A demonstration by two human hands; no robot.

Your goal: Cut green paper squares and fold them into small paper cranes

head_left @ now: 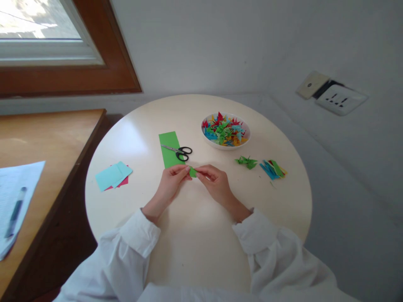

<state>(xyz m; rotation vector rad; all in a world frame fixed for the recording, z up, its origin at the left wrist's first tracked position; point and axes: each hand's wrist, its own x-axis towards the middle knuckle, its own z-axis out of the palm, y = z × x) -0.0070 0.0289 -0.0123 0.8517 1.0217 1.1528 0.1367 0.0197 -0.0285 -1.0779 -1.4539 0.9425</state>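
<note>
A small folded piece of green paper point(192, 172) is pinched between my two hands above the round white table. My left hand point(171, 183) grips its left side with thumb and fingers. On the right side, my right hand point(217, 183) holds it between thumb and forefinger. Just beyond my left fingers lies a longer green paper strip point(169, 139), and its near end is partly hidden by that hand. Black-handled scissors point(181, 153) rest across the strip, their blades pointing left.
A white bowl point(227, 147) of colourful folded paper cranes stands farther back. Green cranes point(247, 162) and a pile of coloured paper strips point(273, 169) lie to the right. Light blue sheets point(110, 175) overlap red paper at left. A wooden desk point(63, 134) adjoins the left side.
</note>
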